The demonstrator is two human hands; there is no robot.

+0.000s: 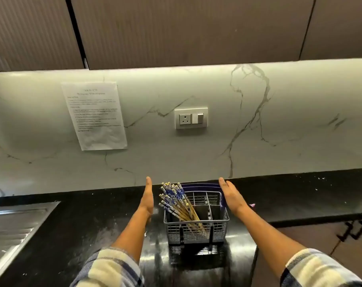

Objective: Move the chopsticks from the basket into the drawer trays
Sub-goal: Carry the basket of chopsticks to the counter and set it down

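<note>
One basket (pixel 196 228), grey plastic grid, upright on the black counter (pixel 89 224) just in front of the marble wall panel (pixel 196 154). Divided inside into several compartments; a blue rim or handle shows at its far edge.

One bundle of chopsticks (pixel 177 201), wooden, with blue-and-white patterned tops, count not clear. All stand in the left-hand compartment, points down, leaning to the left so the tops fan out above the rim. Points-down storage suits draining; the lean follows from a compartment wider than the bundle. The other compartments look empty.

Two hands, bare, checked sleeves pushed back from the wrists.
- Left hand (pixel 148 198): flat, fingers straight and together, palm facing the basket, just beside the chopstick tops. Grip wide, holding nothing.
- Right hand (pixel 231 195): flat likewise, palm inward, near the basket's right far corner; whether it touches the rim cannot be told. Grip wide, holding nothing.

Held this way, the palms bracket the basket on both sides, probably in readiness either to lift it whole or to close on the bundle.

Other fittings: steel sink drainer (pixel 14 224) at left; printed sheet (pixel 94 116) and socket plate (pixel 191 118) on the wall; a cupboard front with a dark handle (pixel 352 230) at lower right.

Drawer and trays: not in view. Task judged at its start, with every chopstick in the basket.
</note>
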